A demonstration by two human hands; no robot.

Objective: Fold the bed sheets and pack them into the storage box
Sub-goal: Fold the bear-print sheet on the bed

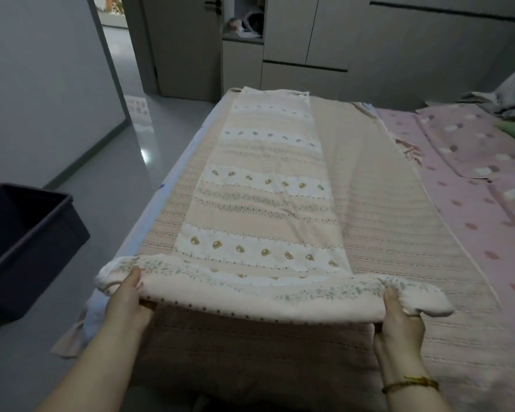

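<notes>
While my left hand [130, 295] and right hand [399, 319] pinch the sheet's [265, 203] near corners, uneven lifting could skew the fold.

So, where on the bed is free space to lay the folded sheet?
Free: the beige cover strip between the patterned sheet and the pink sheet. Crowded: the far right corner with crumpled bedding. Both the left hand and right hand grip the sheet's near end.
</notes>
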